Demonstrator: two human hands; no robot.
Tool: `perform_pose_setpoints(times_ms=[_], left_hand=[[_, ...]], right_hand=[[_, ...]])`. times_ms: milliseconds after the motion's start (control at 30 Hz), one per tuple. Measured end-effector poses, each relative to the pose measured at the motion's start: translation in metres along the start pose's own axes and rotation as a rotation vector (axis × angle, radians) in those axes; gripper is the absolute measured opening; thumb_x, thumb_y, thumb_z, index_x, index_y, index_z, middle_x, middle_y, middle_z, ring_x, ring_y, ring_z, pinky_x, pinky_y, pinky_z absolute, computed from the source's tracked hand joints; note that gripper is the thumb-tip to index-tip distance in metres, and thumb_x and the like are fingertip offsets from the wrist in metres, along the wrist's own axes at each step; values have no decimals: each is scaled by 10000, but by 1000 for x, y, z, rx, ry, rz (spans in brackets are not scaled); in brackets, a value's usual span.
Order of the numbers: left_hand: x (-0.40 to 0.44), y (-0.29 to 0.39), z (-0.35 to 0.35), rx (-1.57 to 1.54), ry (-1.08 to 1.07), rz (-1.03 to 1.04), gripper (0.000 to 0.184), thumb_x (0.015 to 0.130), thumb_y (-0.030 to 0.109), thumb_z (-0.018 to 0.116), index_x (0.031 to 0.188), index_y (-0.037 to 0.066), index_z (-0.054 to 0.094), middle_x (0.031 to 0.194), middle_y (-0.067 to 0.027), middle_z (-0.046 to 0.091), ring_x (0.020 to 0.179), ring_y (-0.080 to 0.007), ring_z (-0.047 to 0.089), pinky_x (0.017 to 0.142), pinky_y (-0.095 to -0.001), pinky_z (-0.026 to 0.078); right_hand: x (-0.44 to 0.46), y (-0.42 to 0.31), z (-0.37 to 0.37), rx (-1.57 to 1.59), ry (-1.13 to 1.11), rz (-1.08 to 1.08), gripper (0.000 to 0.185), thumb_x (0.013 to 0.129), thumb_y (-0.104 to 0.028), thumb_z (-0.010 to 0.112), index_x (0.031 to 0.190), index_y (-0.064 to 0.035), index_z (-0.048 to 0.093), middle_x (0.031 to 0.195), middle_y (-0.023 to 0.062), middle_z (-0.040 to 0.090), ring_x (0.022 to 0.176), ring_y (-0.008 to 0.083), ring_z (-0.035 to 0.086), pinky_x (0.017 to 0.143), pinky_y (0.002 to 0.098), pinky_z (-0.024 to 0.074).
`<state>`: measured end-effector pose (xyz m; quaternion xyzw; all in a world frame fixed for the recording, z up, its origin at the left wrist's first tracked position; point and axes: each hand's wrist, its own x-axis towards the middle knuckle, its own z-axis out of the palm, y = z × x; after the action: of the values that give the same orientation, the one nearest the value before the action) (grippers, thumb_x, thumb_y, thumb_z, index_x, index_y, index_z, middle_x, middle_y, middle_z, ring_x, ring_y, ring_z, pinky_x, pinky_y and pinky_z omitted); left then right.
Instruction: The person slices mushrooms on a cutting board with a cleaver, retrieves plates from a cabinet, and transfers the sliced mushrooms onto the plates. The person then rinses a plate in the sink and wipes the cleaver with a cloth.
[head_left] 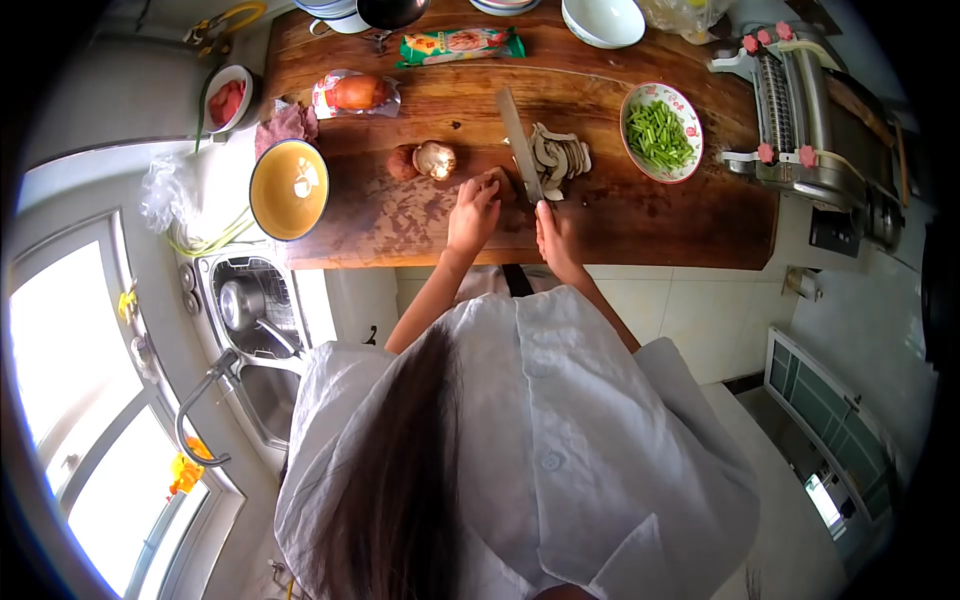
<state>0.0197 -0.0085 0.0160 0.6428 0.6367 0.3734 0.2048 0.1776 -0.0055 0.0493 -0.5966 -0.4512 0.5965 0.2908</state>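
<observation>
My right hand (556, 238) is closed round the handle of a kitchen knife (519, 140), whose broad blade points away from me over the wooden counter (370, 215). Just left of the blade, my left hand (473, 213) has its fingers curled on a brown mushroom (506, 183), mostly hidden by the fingers and the knife. Sliced mushroom (560, 158) lies in a loose pile along the blade's right side. Two whole mushrooms (434, 160) rest together beyond my left hand, one showing its pale underside.
At right stands a bowl of chopped green vegetable (657, 135), with a pasta machine (800, 110) beyond it. A yellow-lined bowl (288, 190) sits near the left edge. Packaged sausage (357, 93), a green packet (462, 45) and a white bowl (603, 22) lie farther back. A sink (268, 395) is at left.
</observation>
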Motion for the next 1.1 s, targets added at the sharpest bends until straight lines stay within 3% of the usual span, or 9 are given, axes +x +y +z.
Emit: perform_pose_setpoints(times_ms=[67, 267, 500, 600, 700, 767, 833, 933, 1100], left_hand=[[-2, -1, 0, 24, 6, 4, 283, 673, 12, 633, 953, 20, 595, 973, -98, 562, 853, -294, 522, 749, -347, 447], [-4, -7, 2, 10, 28, 4, 271, 664, 17, 641, 931, 27, 599, 945, -96, 566, 843, -292, 523, 733, -353, 448], [-3, -5, 2, 2, 23, -24, 245, 682, 33, 632, 925, 32, 602, 949, -68, 569, 870, -263, 530, 711, -340, 469], [-2, -5, 3, -39, 26, -48, 262, 654, 15, 652, 911, 20, 606, 945, -97, 579, 846, -289, 531, 744, -346, 449], [-1, -8, 4, -61, 32, -31, 261, 656, 16, 653, 913, 15, 608, 950, -96, 580, 852, -288, 532, 755, -343, 447], [0, -10, 3, -64, 18, -21, 253, 664, 12, 643, 914, 13, 603, 952, -89, 576, 859, -283, 530, 741, -342, 453], [1, -11, 0, -61, 6, -14, 246, 672, 8, 634, 915, 12, 599, 953, -83, 572, 866, -278, 528, 727, -340, 459], [1, -5, -1, -51, 3, -40, 240, 683, 18, 628, 921, 25, 602, 948, -77, 572, 865, -272, 530, 728, -338, 463], [-4, -5, -4, 6, -1, -14, 239, 701, 51, 625, 939, 58, 609, 976, -60, 579, 880, -254, 544, 716, -337, 479]], right_hand=[[-9, -17, -6, 103, -56, 131, 418, 915, -389, 396, 608, -105, 408, 491, -40, 357, 364, 50, 309, 331, 218, 243], [-15, -3, -12, -59, -118, 63, 443, 906, -410, 404, 603, -87, 400, 477, -25, 354, 335, 55, 325, 305, 224, 241], [-19, -17, -10, -46, -109, 136, 461, 897, -422, 420, 583, -86, 398, 437, -19, 349, 318, 63, 321, 303, 226, 243], [-16, -10, -14, -173, -155, 106, 465, 892, -424, 430, 596, -65, 432, 439, 5, 379, 330, 89, 362, 326, 260, 275], [-14, 2, -4, -372, -105, -28, 467, 890, -416, 437, 617, -39, 471, 461, 35, 426, 387, 112, 435, 381, 288, 319], [-8, 19, 12, -511, 209, -449, 466, 890, -412, 438, 641, -22, 498, 499, 51, 470, 455, 119, 481, 433, 300, 346], [-1, 14, 19, -416, 193, -435, 457, 893, -403, 438, 631, -31, 481, 521, 38, 466, 461, 111, 462, 439, 287, 341], [8, 9, 19, -46, -6, 57, 422, 902, -391, 429, 602, -94, 413, 506, -37, 379, 395, 62, 360, 370, 233, 273], [-1, -10, 6, 199, -32, 152, 415, 917, -361, 411, 611, -81, 421, 491, -42, 358, 404, 52, 340, 378, 227, 264]])
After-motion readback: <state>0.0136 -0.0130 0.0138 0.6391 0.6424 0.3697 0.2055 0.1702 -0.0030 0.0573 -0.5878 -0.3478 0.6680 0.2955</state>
